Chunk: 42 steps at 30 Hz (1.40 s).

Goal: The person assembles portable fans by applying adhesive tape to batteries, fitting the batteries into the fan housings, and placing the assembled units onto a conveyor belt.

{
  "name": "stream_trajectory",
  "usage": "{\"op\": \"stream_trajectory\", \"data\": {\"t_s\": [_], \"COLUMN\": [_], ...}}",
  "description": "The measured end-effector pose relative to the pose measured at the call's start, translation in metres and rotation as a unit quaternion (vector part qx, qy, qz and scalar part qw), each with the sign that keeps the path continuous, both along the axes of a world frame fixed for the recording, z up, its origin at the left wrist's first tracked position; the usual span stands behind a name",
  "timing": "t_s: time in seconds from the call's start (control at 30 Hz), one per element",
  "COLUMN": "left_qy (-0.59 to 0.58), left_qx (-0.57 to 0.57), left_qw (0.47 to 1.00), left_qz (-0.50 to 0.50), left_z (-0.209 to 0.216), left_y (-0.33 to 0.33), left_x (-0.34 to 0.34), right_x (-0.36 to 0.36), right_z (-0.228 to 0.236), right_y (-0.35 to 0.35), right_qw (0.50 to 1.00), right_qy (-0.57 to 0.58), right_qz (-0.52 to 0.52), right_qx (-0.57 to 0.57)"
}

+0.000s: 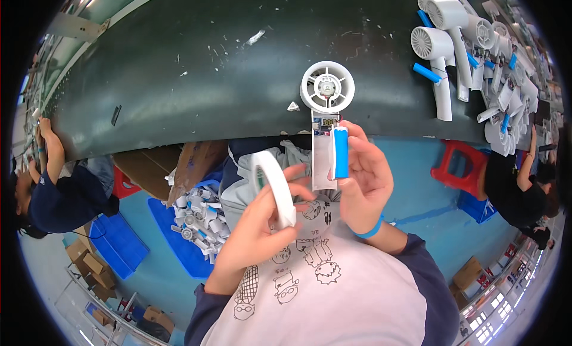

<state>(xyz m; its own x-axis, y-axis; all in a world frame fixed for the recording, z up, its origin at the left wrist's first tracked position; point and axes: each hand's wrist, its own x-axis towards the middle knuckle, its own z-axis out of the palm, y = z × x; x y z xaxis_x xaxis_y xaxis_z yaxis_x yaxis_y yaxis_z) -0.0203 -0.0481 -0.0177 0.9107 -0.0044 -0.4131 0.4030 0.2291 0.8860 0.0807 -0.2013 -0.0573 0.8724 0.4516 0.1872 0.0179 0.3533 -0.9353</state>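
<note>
Hands nearest, raised in front of a white shirt with black cartoon drawings (pixel 310 274). Left hand (pixel 262 227) closed around a white roll of adhesive tape (pixel 274 188), thumb and fingers pinching its rim, roll held on edge just left of the fan. Right hand (pixel 363 179), blue band at the wrist, gripping an open white plastic handheld fan half-shell (pixel 325 131) by its handle; blue cylindrical battery cell (pixel 341 152) seated along the handle's right side under the fingertips, small circuit board above it, round bladed head at the top, above both hands. Below and left, on a blue mat on the floor, a heap of white fan parts with blue pieces (pixel 196 218), beside a brown cardboard box (pixel 190 164). Beyond, a dark green conveyor belt (pixel 208 78) dotted with white scraps. Far right on the belt, a cluster of assembled white handheld fans and loose blue cells (pixel 465 42). Red plastic stool (pixel 459 164) under the belt's edge; other people seated at far left and far right.
</note>
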Motion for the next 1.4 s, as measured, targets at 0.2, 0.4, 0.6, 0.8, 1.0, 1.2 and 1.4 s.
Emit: {"op": "stream_trajectory", "data": {"t_s": [0.2,0.4,0.6,0.8,1.0,1.2,1.4], "left_qy": [0.015,0.015,0.006,0.017,-0.038,-0.073,-0.077], "left_qx": [-0.198,-0.215,-0.214,-0.23,-0.223,-0.258,-0.334], "left_qw": [0.979,0.976,0.977,0.973,0.973,0.957,0.938], "left_qz": [0.044,-0.009,-0.016,-0.007,-0.053,-0.11,-0.042], "left_z": [-0.013,-0.015,-0.017,-0.016,-0.015,0.011,0.021], "left_y": [-0.007,-0.005,-0.007,-0.003,0.003,0.024,0.037], "left_x": [0.005,0.006,0.003,0.011,0.007,0.01,0.011], "right_x": [0.018,0.021,0.02,0.026,0.04,0.24,0.298], "right_z": [0.034,0.044,0.037,0.04,0.009,-0.011,0.016], "right_y": [-0.029,-0.028,-0.023,-0.016,0.008,0.127,0.211], "right_qw": [0.966,0.849,0.784,0.884,0.963,0.97,0.767], "right_qy": [-0.137,-0.333,-0.427,-0.267,0.202,-0.103,-0.433], "right_qz": [0.085,0.112,0.067,0.0,0.086,0.049,-0.212], "right_qx": [-0.2,-0.395,-0.445,-0.384,-0.155,-0.213,-0.423]}}
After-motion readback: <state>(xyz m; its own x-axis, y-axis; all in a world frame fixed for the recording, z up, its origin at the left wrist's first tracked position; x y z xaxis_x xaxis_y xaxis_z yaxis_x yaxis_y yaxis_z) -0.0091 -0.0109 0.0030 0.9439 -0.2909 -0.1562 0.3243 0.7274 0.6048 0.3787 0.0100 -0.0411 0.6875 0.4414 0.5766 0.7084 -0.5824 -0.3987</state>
